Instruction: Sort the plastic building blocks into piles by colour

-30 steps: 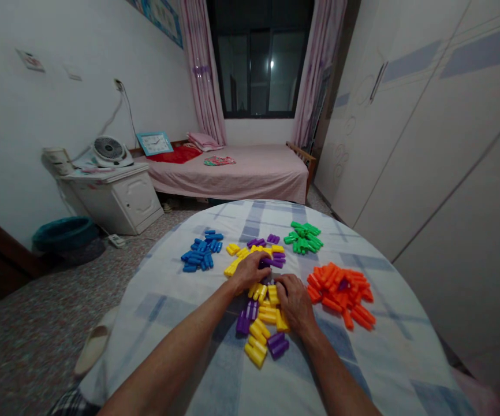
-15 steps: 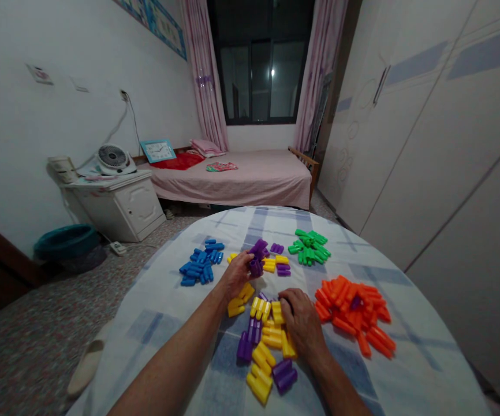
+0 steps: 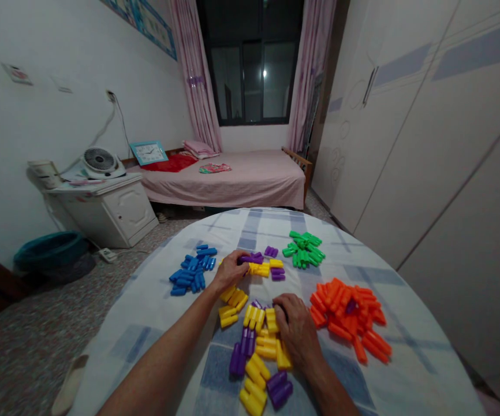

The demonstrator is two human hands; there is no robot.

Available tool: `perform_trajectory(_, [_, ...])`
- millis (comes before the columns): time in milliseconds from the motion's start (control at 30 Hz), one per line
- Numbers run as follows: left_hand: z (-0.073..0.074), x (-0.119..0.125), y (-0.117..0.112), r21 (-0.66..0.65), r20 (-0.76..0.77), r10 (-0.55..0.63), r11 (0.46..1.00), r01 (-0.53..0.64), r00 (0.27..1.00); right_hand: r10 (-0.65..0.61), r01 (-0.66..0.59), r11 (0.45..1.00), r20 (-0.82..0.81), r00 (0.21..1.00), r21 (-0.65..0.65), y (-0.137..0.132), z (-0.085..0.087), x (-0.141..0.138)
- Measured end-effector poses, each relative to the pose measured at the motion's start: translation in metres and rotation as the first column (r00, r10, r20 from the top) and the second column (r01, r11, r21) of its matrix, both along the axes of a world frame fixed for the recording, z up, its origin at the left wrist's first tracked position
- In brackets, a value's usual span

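Plastic blocks lie in colour groups on a round table with a checked cloth [image 3: 388, 381]. My left hand [image 3: 229, 269] reaches to the far middle, fingers closed on purple blocks [image 3: 252, 258] that rest by small yellow blocks [image 3: 264, 268]. My right hand [image 3: 295, 326] lies curled, palm down, on a mixed heap of yellow and purple blocks [image 3: 256, 346] near me. A blue pile [image 3: 190, 270] sits left, a green pile [image 3: 304, 249] far right, an orange pile [image 3: 349, 315] right.
Beyond the table stand a pink bed [image 3: 237, 180], a white cabinet [image 3: 107, 208] with a fan on it, and a teal basin [image 3: 46, 251] on the floor. White wardrobe doors [image 3: 427, 133] fill the right side. A slipper [image 3: 70, 384] lies left of the table.
My left hand lifted purple blocks out of the middle heap and has carried them to the far side, lowering them onto the cloth. My right hand stayed on the near heap.
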State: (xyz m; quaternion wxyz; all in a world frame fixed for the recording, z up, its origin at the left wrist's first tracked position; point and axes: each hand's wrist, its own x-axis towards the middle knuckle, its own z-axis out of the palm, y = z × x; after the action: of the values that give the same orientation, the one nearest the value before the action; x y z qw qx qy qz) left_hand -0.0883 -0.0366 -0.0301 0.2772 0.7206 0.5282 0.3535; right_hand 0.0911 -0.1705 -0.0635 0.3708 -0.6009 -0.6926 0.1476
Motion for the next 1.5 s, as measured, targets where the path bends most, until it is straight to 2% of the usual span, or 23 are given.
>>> perform_trajectory(67, [0.004, 0.003, -0.002, -0.027, -0.070, -0.016, 1.000, 0.014, 0.997, -0.002, 0.002, 1.000, -0.007, 1.000, 0.000, 0.000, 0.000, 0.000])
perform_trajectory(167, [0.011, 0.007, -0.001, 0.009, -0.206, 0.011, 1.000, -0.009, 0.979, -0.002, 0.002, 1.000, -0.013, 1.000, 0.003, 0.000, -0.001, 0.000])
perform_trajectory(300, [0.016, 0.010, 0.013, 0.022, -0.418, 0.042, 0.999, -0.036, 0.908, -0.006, 0.006, 1.000, -0.007, 1.000, 0.011, -0.001, -0.001, 0.000])
perform_trajectory(467, [0.016, 0.014, 0.034, -0.054, -0.499, -0.032, 0.999, 0.005, 0.866, -0.020, 0.020, 1.000, 0.001, 1.000, 0.019, 0.000, -0.001, -0.001])
perform_trajectory(767, [0.014, 0.019, 0.055, -0.123, -0.540, -0.080, 0.992, 0.016, 0.838, -0.022, 0.023, 1.000, -0.017, 1.000, 0.020, 0.000, -0.003, -0.001])
perform_trajectory(933, [0.011, 0.019, 0.052, -0.098, -0.541, -0.051, 0.995, -0.003, 0.840, -0.018, 0.019, 1.000, -0.012, 1.000, 0.017, 0.001, -0.002, -0.001])
perform_trajectory(1233, [0.007, 0.019, 0.048, -0.128, -0.538, -0.100, 0.991, 0.036, 0.837, -0.029, 0.029, 0.999, -0.010, 1.000, 0.030, 0.000, -0.002, -0.001])
perform_trajectory(1400, [0.006, 0.024, 0.044, -0.095, -0.483, -0.092, 0.994, 0.052, 0.871, -0.019, 0.020, 1.000, -0.015, 1.000, 0.020, 0.000, -0.002, -0.001])
perform_trajectory(1500, [0.004, 0.024, 0.051, -0.102, -0.413, -0.079, 0.994, 0.040, 0.907, -0.021, 0.021, 1.000, -0.014, 1.000, 0.014, 0.000, -0.002, -0.001])
